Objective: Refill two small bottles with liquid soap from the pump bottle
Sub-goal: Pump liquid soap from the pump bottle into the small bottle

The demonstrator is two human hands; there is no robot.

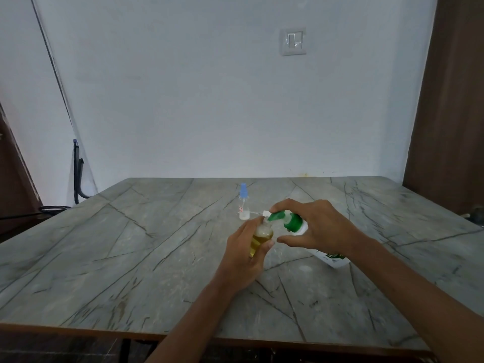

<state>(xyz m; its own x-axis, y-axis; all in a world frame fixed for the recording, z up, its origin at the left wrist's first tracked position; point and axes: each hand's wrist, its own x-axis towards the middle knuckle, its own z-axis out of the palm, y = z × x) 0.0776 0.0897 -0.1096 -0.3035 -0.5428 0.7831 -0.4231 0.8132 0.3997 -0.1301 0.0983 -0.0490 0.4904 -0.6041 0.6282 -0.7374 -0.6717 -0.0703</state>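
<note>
My left hand (246,255) grips a small clear bottle (260,238) holding yellow liquid, its open mouth up. My right hand (319,226) holds the white pump bottle (331,258), which leans toward the left, and its fingers rest over the green pump head (286,221). The green spout sits right at the small bottle's mouth. Behind them stands a second small clear bottle (243,205) with a blue cap, upright on the table. A thin white tube piece (258,213) lies just behind the spout; what it belongs to is unclear.
The grey marble-patterned table (131,258) runs to a white wall at the back. A brown door or panel (450,100) stands at the right, and black cables (77,179) hang at the left beyond the table edge.
</note>
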